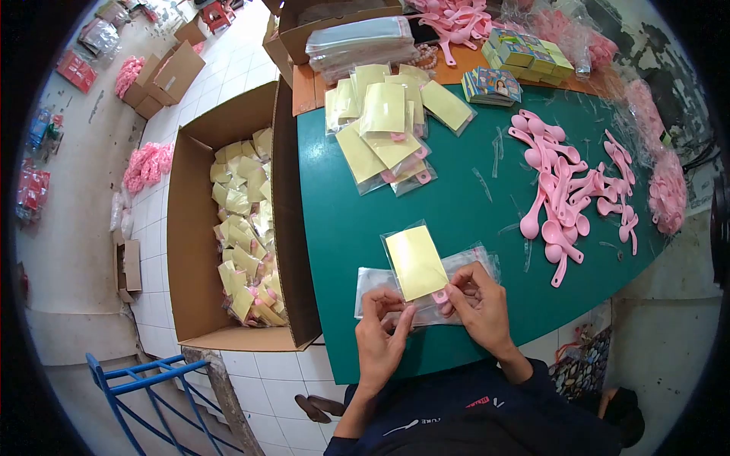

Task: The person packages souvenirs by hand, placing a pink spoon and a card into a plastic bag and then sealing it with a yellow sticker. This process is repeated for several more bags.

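Between my two hands is a clear plastic bag with a pale yellow card [417,262] in it; a pink spoon end [440,296] shows at the card's lower right corner. My left hand [382,330] pinches the bag's near edge on the left. At the right corner, beside the pink end, my right hand [480,308] has thumb and fingers closed on the same bag. Under it on the green table lies a stack of flat clear bags [372,287]. Further off is a pile of filled bags with yellow cards [384,110]. Loose pink spoons [563,182] lie to the right.
Left of the table [456,205] stands a deep cardboard box [186,251] holding many filled bags. At the back are stacked clear bags [357,42], small printed cards [490,85] and more pink spoons [456,23]. A blue metal rack [144,380] stands at lower left.
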Demonstrator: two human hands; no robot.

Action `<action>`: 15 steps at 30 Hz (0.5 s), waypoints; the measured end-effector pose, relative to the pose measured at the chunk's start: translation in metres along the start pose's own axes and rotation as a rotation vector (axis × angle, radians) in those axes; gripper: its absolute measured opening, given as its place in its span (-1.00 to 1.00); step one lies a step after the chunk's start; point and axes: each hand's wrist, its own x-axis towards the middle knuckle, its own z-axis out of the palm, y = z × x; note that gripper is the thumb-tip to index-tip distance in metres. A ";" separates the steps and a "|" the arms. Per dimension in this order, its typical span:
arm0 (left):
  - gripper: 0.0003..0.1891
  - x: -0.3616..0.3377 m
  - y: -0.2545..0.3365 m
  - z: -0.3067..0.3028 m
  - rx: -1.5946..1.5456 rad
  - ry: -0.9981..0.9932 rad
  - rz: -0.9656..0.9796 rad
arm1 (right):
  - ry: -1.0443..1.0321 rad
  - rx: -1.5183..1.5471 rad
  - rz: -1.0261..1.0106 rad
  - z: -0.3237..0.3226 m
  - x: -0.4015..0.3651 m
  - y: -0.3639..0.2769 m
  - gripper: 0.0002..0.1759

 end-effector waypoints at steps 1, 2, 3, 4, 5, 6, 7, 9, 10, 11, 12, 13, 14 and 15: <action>-0.87 0.000 -0.002 -0.003 0.025 -0.033 -0.008 | -0.002 0.000 -0.007 0.000 0.000 0.000 -0.90; -0.88 0.000 -0.004 -0.005 0.051 -0.066 -0.018 | -0.004 0.001 -0.013 0.001 0.000 0.000 -0.91; -0.89 -0.001 -0.004 -0.005 0.062 -0.075 -0.014 | 0.003 0.009 -0.010 0.002 0.000 0.000 -0.91; -0.89 -0.002 -0.004 -0.006 0.072 -0.083 -0.012 | 0.009 0.016 -0.006 0.003 -0.001 -0.001 -0.91; -0.89 -0.001 -0.004 -0.005 0.081 -0.090 -0.003 | 0.016 0.022 -0.008 0.003 0.000 -0.002 -0.91; -0.89 0.000 -0.004 -0.005 0.086 -0.082 0.007 | 0.020 0.025 -0.003 0.003 0.000 -0.003 -0.92; -0.88 0.001 -0.004 -0.004 0.091 -0.074 0.016 | 0.024 0.027 0.004 0.003 0.000 -0.003 -0.92; -0.87 0.001 -0.004 -0.003 0.111 -0.070 0.032 | 0.020 -0.003 -0.010 0.002 -0.001 -0.002 -0.93; -0.86 0.001 -0.005 -0.004 0.128 -0.074 0.036 | 0.011 -0.035 -0.028 0.002 0.000 0.001 -0.93; -0.85 0.001 -0.006 -0.005 0.144 -0.077 0.041 | 0.002 -0.067 -0.046 0.002 0.000 0.003 -0.93; -0.85 0.000 -0.006 -0.005 0.135 -0.079 0.031 | 0.011 -0.063 -0.042 0.002 0.000 0.002 -0.92; -0.84 0.000 -0.004 -0.005 0.126 -0.080 0.021 | 0.019 -0.059 -0.038 0.003 0.001 0.001 -0.90; -0.84 -0.001 -0.004 -0.005 0.118 -0.082 0.011 | 0.028 -0.055 -0.033 0.004 0.000 -0.001 -0.87; -0.81 -0.001 -0.004 -0.005 0.127 -0.089 0.007 | 0.026 -0.056 -0.029 0.004 0.000 -0.001 -0.83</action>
